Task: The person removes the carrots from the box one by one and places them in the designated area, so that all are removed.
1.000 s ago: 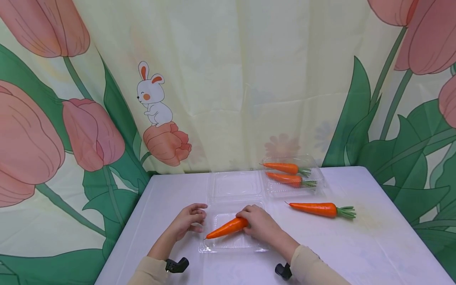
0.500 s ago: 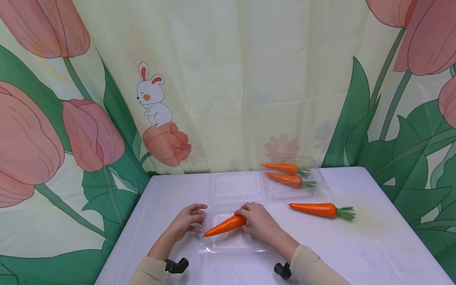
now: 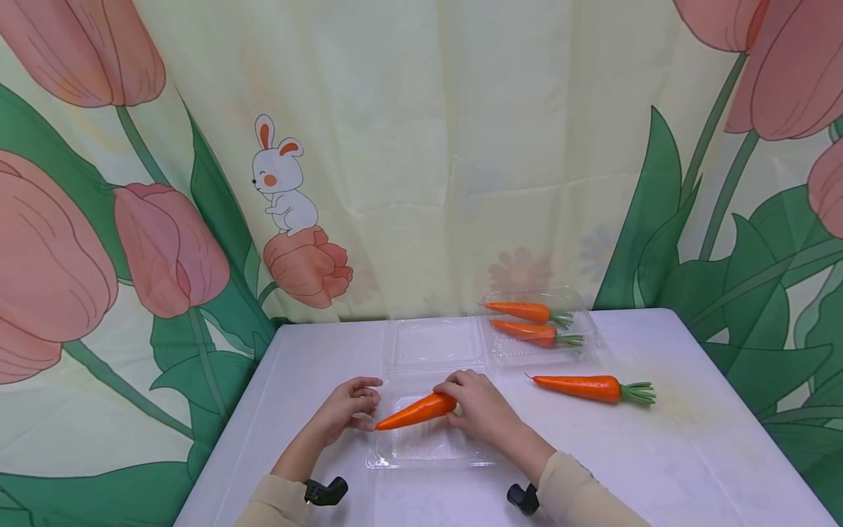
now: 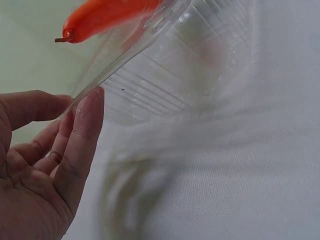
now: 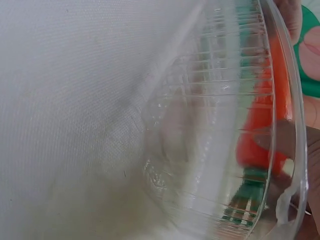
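Note:
My right hand (image 3: 486,407) grips an orange carrot (image 3: 416,412) by its thick end, tilted over an opened clear plastic container (image 3: 428,462). The carrot's thin tip points left, close to my left hand (image 3: 347,410). In the left wrist view, thumb and forefinger of the left hand (image 4: 47,155) pinch the container's rim (image 4: 117,67), with the carrot tip (image 4: 90,22) above it. Through the clear wall in the right wrist view, green stems (image 5: 250,192) show below the carrot's orange end; in the head view the right hand hides them.
The container's lid (image 3: 435,344) lies folded back behind its base. Another clear container (image 3: 540,355) at the back right holds two carrots (image 3: 527,333). One more carrot (image 3: 579,388) lies on the white table (image 3: 658,468) to the right. A printed curtain (image 3: 395,183) hangs behind.
The right hand has shifted slightly up and away. The carrot's tip has risen and swung a little to the left, so it lies flatter across the view. The left hand has stayed in place.

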Demonstrator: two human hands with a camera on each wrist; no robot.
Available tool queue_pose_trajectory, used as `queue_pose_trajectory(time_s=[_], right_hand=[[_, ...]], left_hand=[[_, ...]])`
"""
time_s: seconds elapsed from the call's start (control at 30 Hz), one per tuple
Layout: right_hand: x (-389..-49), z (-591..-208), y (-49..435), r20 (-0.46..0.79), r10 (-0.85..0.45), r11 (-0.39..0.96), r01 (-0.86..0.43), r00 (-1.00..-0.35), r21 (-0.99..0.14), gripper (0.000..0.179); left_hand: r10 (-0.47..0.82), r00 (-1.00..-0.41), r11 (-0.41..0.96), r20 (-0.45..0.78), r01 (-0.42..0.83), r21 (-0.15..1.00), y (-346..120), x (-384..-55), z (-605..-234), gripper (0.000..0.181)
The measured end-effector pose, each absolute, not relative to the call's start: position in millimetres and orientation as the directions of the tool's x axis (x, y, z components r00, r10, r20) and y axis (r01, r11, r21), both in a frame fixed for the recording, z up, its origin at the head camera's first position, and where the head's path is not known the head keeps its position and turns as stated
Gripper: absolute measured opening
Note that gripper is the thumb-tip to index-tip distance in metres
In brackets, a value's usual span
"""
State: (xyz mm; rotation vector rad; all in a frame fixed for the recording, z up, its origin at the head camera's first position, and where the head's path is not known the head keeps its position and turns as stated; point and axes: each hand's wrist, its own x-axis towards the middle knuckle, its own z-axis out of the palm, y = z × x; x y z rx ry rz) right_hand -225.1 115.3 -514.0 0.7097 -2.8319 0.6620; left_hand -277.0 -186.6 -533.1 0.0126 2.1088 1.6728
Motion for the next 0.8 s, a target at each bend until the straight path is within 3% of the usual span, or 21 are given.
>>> queue_pose_trajectory(time_s=[0.8], right_hand=[[-224,-498,125,0.293,-0.363,0.789,-0.459,-0.884,-0.409,0.039]], left_hand=[[0.272,-0.899,0.277,-0.344,-0.269,0.922,-187,-277,-532,0.053]])
